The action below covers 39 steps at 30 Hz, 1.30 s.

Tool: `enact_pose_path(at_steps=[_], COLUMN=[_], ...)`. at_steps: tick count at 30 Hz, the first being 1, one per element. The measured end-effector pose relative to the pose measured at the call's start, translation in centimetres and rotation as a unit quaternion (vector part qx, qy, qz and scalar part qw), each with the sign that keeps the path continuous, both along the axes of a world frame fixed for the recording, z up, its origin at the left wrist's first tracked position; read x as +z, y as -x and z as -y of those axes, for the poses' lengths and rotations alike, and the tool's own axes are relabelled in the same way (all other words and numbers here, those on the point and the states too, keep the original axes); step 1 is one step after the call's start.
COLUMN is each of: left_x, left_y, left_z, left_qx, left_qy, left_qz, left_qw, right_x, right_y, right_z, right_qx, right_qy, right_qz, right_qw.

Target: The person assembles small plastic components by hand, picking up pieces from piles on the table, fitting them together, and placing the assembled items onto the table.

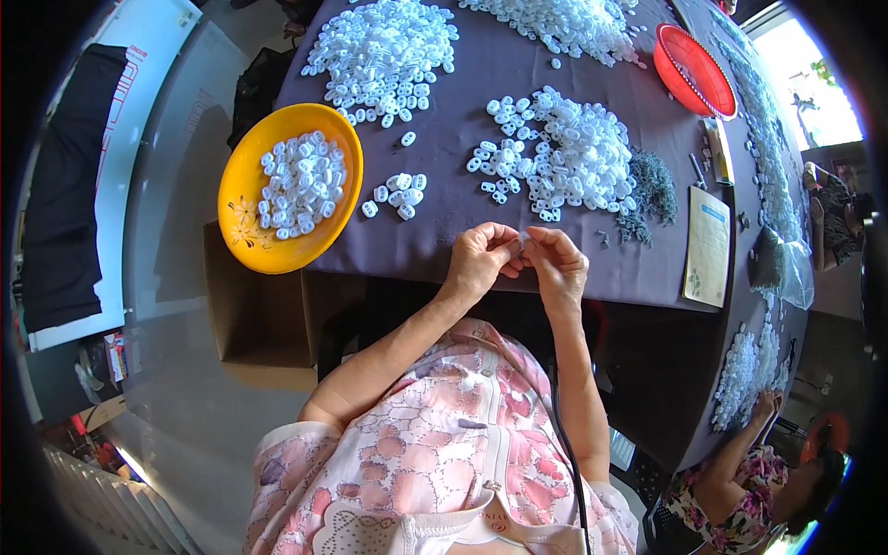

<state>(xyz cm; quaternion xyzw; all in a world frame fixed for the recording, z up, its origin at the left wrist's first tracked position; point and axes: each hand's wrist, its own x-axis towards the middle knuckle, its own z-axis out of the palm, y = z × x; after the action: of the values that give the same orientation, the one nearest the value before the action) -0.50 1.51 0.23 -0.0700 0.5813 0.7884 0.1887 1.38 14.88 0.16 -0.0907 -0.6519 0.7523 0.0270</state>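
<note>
Over the near edge of the table, my left hand (486,254) and my right hand (557,264) meet with fingertips pinched together. Between them is a small whitish piece (524,242), mostly covered by the fingers; it resembles the white oval plastic parts around it. Just beyond my hands lies a large pile of these white oval parts (583,153), each with two dark slots. A heap of small dark grey-green pieces (652,185) touches its right side. To the left sits a small cluster of white parts (398,194).
A yellow bowl (242,236) holding white parts overhangs the table's left edge, above an open cardboard box (264,314). More white piles (379,55) lie farther back. A red basket (661,69) and a notebook (706,245) are at right. Another person (731,481) works at the lower right.
</note>
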Motion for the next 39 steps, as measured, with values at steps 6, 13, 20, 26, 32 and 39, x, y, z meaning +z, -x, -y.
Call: enact_pose_path(at_steps=[6,13,20,26,32,39], left_x=[0.5,1.0,0.7,1.2,0.3,-0.3], left_y=[-0.1,-0.2,-0.5,0.0,0.1,-0.1], left_z=[0.0,-0.5,-0.6,-0.6,-1.3,-1.1], left_qx=[0.035,0.066,0.043,0.030,0.073,0.036], left_qy=[-0.013,-0.038,0.006,0.043,0.129,0.264], left_qz=[0.013,0.014,-0.045,-0.021,-0.217,-0.335], left_qw=[0.999,0.997,0.998,0.998,0.965,0.904], right_x=[-0.5,-0.3,1.0,1.4,2.1,1.3], right_y=[0.1,0.2,0.0,0.1,0.4,0.2], right_z=[0.5,0.2,-0.3,-0.7,-1.3,-1.4], right_qx=[0.010,0.025,0.056,0.040,0.058,0.086], right_qy=[-0.048,-0.001,-0.067,-0.074,-0.312,-0.409], right_qz=[-0.046,-0.035,-0.012,-0.004,-0.103,-0.188], right_qw=[0.998,0.999,0.996,0.997,0.943,0.889])
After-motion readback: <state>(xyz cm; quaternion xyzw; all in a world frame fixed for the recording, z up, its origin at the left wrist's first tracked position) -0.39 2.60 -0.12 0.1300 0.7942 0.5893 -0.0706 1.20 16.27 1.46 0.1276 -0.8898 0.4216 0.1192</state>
